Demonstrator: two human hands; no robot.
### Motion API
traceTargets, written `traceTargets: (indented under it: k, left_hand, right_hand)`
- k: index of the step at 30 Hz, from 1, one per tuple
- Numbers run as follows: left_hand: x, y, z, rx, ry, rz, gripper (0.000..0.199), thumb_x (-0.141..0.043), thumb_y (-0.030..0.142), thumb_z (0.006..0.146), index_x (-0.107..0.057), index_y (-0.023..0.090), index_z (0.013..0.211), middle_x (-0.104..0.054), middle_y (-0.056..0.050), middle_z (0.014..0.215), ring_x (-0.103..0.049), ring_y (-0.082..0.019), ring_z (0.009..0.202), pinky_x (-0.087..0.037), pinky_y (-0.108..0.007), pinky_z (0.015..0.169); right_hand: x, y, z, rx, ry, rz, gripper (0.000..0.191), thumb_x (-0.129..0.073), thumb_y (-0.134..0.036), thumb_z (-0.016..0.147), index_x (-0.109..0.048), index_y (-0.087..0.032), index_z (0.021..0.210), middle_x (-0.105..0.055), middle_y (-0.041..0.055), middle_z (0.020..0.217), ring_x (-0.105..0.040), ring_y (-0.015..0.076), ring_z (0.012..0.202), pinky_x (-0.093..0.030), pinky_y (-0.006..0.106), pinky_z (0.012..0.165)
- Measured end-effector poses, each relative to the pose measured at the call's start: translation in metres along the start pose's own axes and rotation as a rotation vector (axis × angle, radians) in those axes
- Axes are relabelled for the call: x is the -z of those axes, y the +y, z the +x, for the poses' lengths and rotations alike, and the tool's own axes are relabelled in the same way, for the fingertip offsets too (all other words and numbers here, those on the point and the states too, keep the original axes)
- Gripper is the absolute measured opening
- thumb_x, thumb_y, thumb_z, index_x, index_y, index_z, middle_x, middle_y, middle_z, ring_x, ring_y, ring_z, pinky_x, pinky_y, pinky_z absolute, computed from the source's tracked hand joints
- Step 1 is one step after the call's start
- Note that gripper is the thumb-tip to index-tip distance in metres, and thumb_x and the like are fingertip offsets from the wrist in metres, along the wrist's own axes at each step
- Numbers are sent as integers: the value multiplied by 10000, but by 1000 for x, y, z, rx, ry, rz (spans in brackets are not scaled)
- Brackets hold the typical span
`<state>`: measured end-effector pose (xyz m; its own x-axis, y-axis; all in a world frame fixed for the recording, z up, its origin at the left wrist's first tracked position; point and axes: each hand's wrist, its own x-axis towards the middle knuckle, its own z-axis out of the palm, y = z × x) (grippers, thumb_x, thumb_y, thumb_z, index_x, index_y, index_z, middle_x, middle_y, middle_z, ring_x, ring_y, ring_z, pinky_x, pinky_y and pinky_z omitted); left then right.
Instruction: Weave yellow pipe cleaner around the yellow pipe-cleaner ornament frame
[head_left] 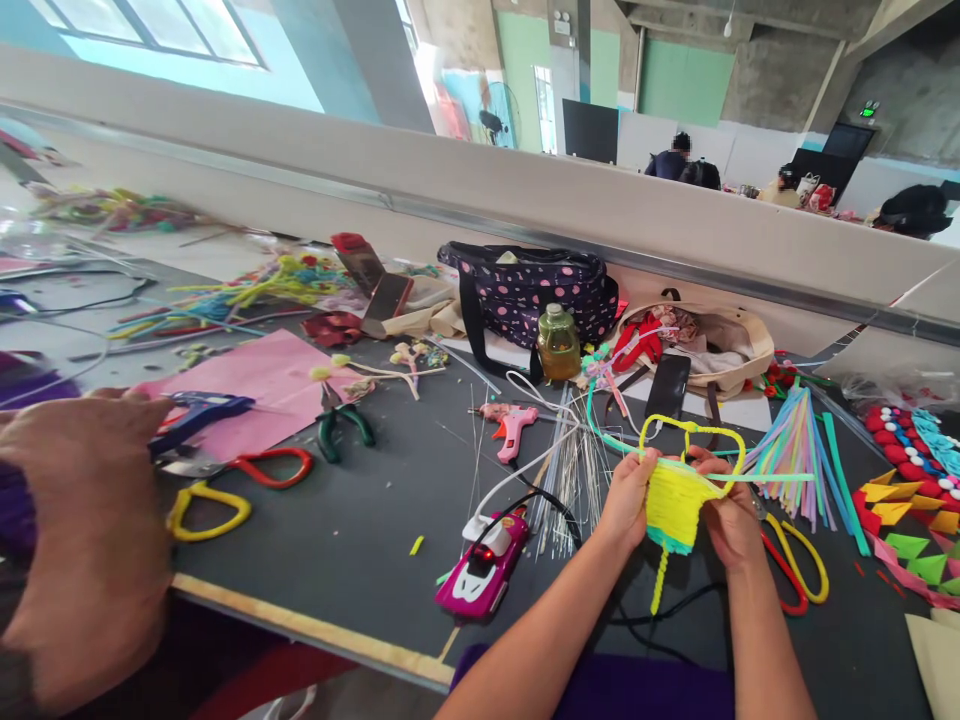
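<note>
Both my hands hold up a yellow pipe-cleaner piece (673,500) above the table's right half. Its body is a tightly wound block with a green lower edge. Yellow loops stand above it, and a twisted yellow stem hangs below. My left hand (627,498) pinches its left upper edge. On the other side, my right hand (731,520) grips the right edge, some fingers hidden behind it. A mint-green pipe cleaner (784,477) lies across the top and sticks out to the right. Scissors (823,580) with red and yellow handles lie beside my right wrist.
A co-worker's hand (82,500) at left holds a blue glue gun (199,412). Pliers (330,430), a pink glue gun (516,424), a car-shaped power strip (486,570) and thin wires (562,500) lie nearby. Behind stand a bottle (559,350) and a patterned bag (517,285).
</note>
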<state>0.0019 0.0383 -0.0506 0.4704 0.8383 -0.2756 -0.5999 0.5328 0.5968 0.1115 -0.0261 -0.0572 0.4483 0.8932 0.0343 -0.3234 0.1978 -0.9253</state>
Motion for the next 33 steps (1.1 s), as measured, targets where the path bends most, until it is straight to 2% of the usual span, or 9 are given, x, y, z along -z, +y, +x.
traceTargets:
  k: [4,7,12,17,23,29,33]
  left_hand:
    - [-1,3,-1,-4,-26,-3,357,-816,384,601,-579,149,726,-707,-63,692,-679,-212,651,-532,-344,691]
    - [-2,5,-1,-20,-43,-15,357,-815,380,606,-573,151,732,-708,-58,698,-672,-196,632,-530,-325,676]
    - [-2,4,-2,-47,-70,-30,348,-802,377,631,-574,150,764,-708,-46,708,-665,-171,629,-524,-294,673]
    - [-4,2,-4,-68,-81,-7,341,-790,379,649,-569,154,779,-703,-36,703,-664,-163,641,-518,-271,659]
    - [-5,0,-6,-82,-110,74,340,-759,406,684,-558,151,786,-701,-45,714,-647,-154,582,-513,-268,607]
    - [-6,0,-8,-92,-148,135,318,-714,416,733,-543,152,783,-707,-57,736,-654,-161,600,-515,-272,611]
    - [-7,2,-9,-105,-153,152,313,-702,418,745,-542,152,782,-709,-63,746,-653,-158,598,-516,-273,614]
  right_hand:
    - [-4,-2,-1,53,-2,4,144,-714,-306,662,-657,-224,766,-676,53,887,-645,216,842,-489,332,697]
    - [-12,-4,-3,41,6,40,150,-704,-315,674,-646,-222,777,-675,51,873,-645,216,831,-491,332,693]
    - [-21,-1,-5,11,115,184,170,-706,-292,670,-629,-219,803,-680,27,844,-644,201,798,-484,317,687]
    - [-23,1,-5,-37,164,385,138,-681,-241,670,-608,-230,786,-672,-25,827,-635,159,757,-469,291,697]
    - [-20,5,-4,-63,211,410,117,-645,-266,658,-589,-228,753,-658,-49,745,-623,149,686,-463,290,682]
    - [-11,18,0,-223,211,460,164,-670,-306,646,-617,-214,770,-637,-55,625,-593,146,569,-444,270,588]
    - [-7,22,2,-294,191,517,171,-682,-267,635,-640,-217,793,-655,-55,628,-603,146,556,-453,265,571]
